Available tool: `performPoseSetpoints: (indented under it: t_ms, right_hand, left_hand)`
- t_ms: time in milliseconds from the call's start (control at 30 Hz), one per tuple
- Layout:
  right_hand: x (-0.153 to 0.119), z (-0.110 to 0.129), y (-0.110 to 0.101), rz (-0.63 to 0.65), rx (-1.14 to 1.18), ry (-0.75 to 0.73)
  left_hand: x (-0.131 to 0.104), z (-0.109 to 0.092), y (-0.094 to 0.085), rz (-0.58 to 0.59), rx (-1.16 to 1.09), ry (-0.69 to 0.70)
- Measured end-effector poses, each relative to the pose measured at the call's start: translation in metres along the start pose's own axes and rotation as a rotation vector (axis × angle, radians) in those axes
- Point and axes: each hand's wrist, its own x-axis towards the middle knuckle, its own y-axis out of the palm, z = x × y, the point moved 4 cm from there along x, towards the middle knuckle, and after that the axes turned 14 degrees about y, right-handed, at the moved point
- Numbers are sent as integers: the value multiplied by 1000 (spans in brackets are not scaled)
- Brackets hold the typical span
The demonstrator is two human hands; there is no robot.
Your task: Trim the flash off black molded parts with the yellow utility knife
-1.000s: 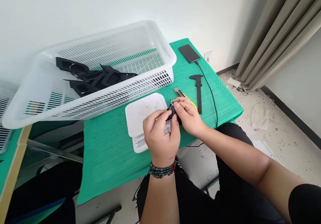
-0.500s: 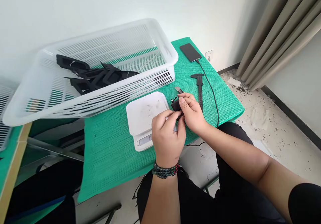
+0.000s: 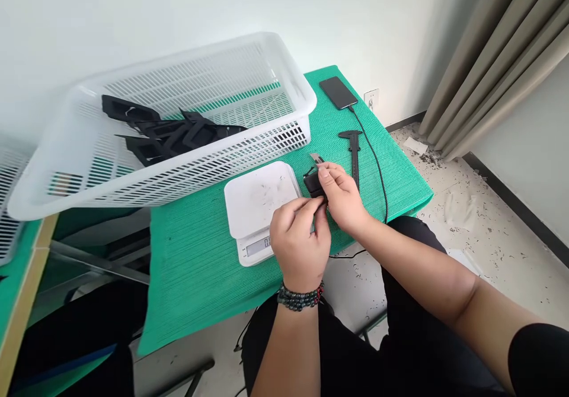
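My left hand [image 3: 300,237], wearing dark bead bracelets, pinches the lower end of a small black part [image 3: 314,185] with thumb and fingers. My right hand [image 3: 345,202] is closed around a utility knife, with only its blade [image 3: 317,158] showing beyond the fingers; the handle is hidden. The right thumb also presses near the black part's edge. Both hands meet just right of a white digital scale [image 3: 260,198], which has dark shavings on its plate. A black caliper [image 3: 354,154] lies on the green mat behind my right hand.
A white plastic basket [image 3: 213,155] holding several black frame-like parts [image 3: 178,133] stands at the back left. A phone [image 3: 338,93] with a black cable [image 3: 376,157] lies on the green-covered table [image 3: 200,272]. Dark shavings litter the floor [image 3: 502,255] at right.
The black part has tilted slightly and shows more of its face between my hands. My left hand has shifted a little to the right and up. The knife stays in my right hand.
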Motion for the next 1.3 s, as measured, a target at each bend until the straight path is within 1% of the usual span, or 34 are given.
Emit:
performPoseSetpoints:
  t_ms: [133,267,333,433,533,600,700,767,833,900,1033,1133,1233,1300]
  right_hand:
    - [-10,1,10,102,-30,-34]
    - [-24,2,20,191,-93,-57]
    - [-30,3,23,234,-117,-81]
    - [-35,5,24,262,-145,-96]
    - [-38,6,25,293,-180,-95]
    - [-39,8,25,314,-180,-99]
    - [-39,10,24,316,-142,-113]
    - [-36,11,22,291,-106,-116]
    - [-32,10,19,268,-86,-99]
    - [-27,8,18,265,-80,-73]
    - [-24,6,16,252,-43,-61]
    - [-26,6,16,248,-56,-73]
    - [-30,6,17,248,-118,-80]
    - [-33,8,18,259,-136,-92]
  left_hand:
    - [-2,6,-7,-128,58,-48]
    - [1,16,-16,-201,128,-136]
    - [2,22,-21,-217,138,-176]
    - [3,30,-25,-217,132,-216]
    - [-1,37,-27,-228,118,-279]
    - [-3,39,-27,-236,95,-295]
    - [-3,36,-26,-229,36,-234]
    - [0,31,-26,-190,-30,-165]
    - [4,28,-25,-126,-87,-123]
    - [5,27,-24,-72,-106,-116]
    - [5,29,-20,-31,-101,-126]
    - [3,30,-19,-53,-85,-145]
    - [0,33,-22,-119,-91,-181]
    - [-2,37,-24,-160,-147,-237]
